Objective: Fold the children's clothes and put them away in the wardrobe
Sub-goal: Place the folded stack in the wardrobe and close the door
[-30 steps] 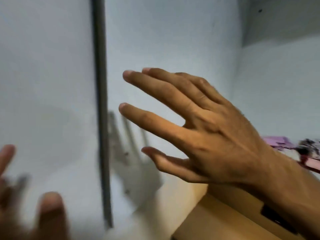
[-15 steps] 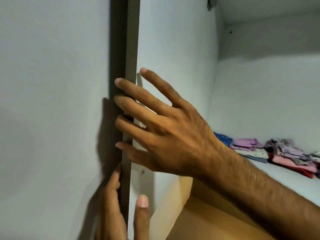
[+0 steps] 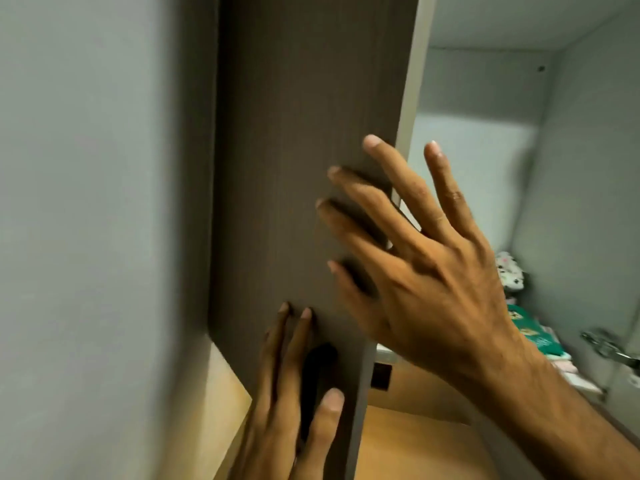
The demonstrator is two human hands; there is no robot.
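Observation:
A dark brown wardrobe door [image 3: 294, 133] fills the middle of the view, swung partly across the opening. My right hand [image 3: 415, 271] lies flat on its outer face near the free edge, fingers spread, holding nothing. My left hand [image 3: 291, 393] presses flat on the same door lower down, fingers pointing up, thumb out to the right. Inside the wardrobe at the right, folded children's clothes [image 3: 530, 330] are stacked on a white shelf; a green printed piece and a white patterned piece show past my right wrist.
A pale wall or panel [image 3: 97, 202] fills the left. A metal hinge [image 3: 609, 348] sticks out at the right edge on the white wardrobe side. A light wooden surface [image 3: 408, 441] lies below the door.
The door has swung from edge-on to showing its broad dark face. Both hands have moved from its edge onto that face. The view has shifted right, so a different stack of clothes shows.

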